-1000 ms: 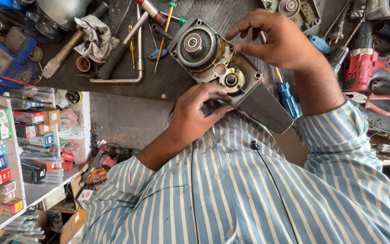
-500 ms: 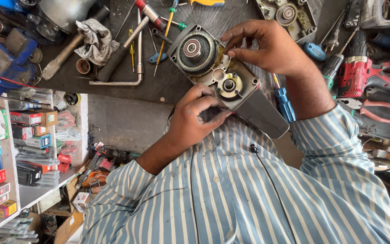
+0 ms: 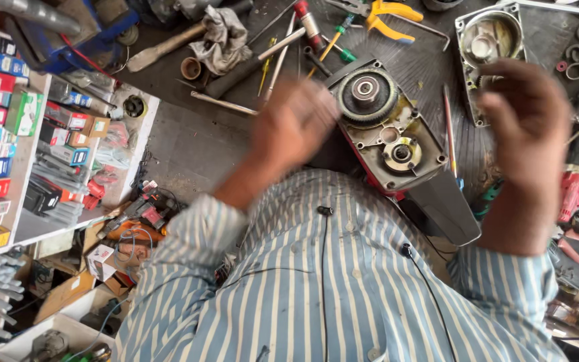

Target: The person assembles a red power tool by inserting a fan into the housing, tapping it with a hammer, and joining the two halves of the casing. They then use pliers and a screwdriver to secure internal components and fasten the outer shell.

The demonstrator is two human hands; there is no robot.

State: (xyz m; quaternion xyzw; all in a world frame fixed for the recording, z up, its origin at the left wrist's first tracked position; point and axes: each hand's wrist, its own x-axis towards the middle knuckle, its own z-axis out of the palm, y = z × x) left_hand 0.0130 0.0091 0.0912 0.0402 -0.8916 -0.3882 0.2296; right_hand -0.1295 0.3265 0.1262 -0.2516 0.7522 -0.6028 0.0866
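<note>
An opened power tool (image 3: 430, 194) with a grey and red body lies on the dark workbench (image 3: 430, 60). Its gear case is uncovered, showing a large toothed gear (image 3: 367, 96) and a smaller bearing (image 3: 400, 153). My left hand (image 3: 293, 124) hovers just left of the gear, blurred by motion, and I cannot tell whether it holds anything. My right hand (image 3: 524, 121) is raised to the right of the tool with its fingers apart and nothing in it. Neither hand touches the tool. The removed metal gear cover (image 3: 467, 37) lies beyond my right hand.
Yellow-handled pliers (image 3: 387, 13), screwdrivers (image 3: 333, 43), a rag (image 3: 219, 40), a wooden-handled hammer (image 3: 162, 50) and a metal rod (image 3: 226, 104) crowd the bench. A red drill (image 3: 577, 188) lies at the right. Shelves of small boxes (image 3: 8, 134) stand at the left.
Both hands have let go of the power tool and lifted away from it, the left to the left and the right to the right. The view has moved closer.
</note>
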